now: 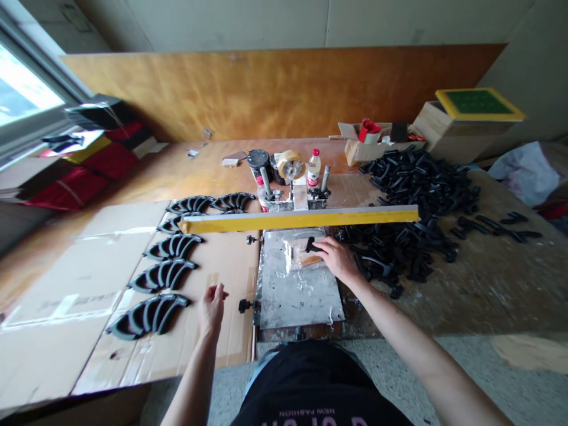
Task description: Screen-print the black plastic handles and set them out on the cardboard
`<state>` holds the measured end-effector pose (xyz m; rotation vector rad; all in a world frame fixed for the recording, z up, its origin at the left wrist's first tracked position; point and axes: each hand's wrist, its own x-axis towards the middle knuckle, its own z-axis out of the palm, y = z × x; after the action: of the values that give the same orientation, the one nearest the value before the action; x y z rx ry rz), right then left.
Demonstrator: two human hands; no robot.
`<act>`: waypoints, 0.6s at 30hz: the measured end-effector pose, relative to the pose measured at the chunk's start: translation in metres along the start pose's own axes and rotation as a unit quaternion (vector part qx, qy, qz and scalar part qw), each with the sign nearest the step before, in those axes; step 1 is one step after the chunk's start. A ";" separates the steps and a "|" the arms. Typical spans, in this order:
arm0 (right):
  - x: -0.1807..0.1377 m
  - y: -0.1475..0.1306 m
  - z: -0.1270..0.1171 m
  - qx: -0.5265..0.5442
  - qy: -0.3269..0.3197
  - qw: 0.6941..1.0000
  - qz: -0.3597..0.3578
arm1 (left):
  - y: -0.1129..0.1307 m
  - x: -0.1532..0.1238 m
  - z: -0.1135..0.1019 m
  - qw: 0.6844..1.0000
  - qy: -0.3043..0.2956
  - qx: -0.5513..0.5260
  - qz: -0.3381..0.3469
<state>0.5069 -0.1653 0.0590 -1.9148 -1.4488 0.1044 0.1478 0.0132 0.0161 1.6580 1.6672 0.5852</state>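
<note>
Head view, the only one: the right hand (336, 258) has its fingers closed in a pinch on one end of a small black piece (311, 244), held over the pale block (293, 255) on a metal plate (279, 299); whether piece and block touch, I cannot tell. Left hand (213, 310) loose, fingers half curled, nothing seen in them, over flattened cardboard (235, 260). The piece looks like moulded plastic: light, stiff, perhaps a bit slick, hardly fragile. Best hold, I judge, is by the end or the narrow edges. More such pieces lie heaped in a pile (417, 183) at right; curved ones sit in fanned groups (151, 316) at left. Worktop (444, 296) brown and scuffed; a yellow-faced bar (306, 221) spans above the plate. Beyond, a wooden board (266, 94) against a pale wall (266, 23), window (26, 83) at left, speckled floor (444, 367) below.
</note>
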 end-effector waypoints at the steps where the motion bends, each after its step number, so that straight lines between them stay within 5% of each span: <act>1: 0.005 -0.008 0.010 -0.017 -0.028 0.999 -0.033 | 0.017 0.001 0.001 0.999 -0.004 -0.044 0.009; 5: 0.013 -0.022 0.037 -0.114 -0.086 0.985 -0.095 | 0.089 0.002 0.000 0.985 -0.001 -0.153 0.075; 12: 0.017 -0.035 0.039 -0.175 -0.094 0.975 -0.098 | 0.204 -0.010 -0.015 0.927 0.029 -0.298 0.228; 16: 0.021 -0.033 0.045 -0.148 -0.151 0.964 -0.161 | 0.235 -0.020 -0.018 0.907 -0.029 -0.346 0.240; 18: 0.024 -0.023 0.043 -0.150 -0.149 0.971 -0.110 | 0.236 -0.025 -0.018 0.913 -0.037 -0.335 0.230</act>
<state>0.4771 -0.1212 0.0489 -2.0230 -1.9649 0.0737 0.2896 0.0095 0.2074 1.5029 0.8488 1.1560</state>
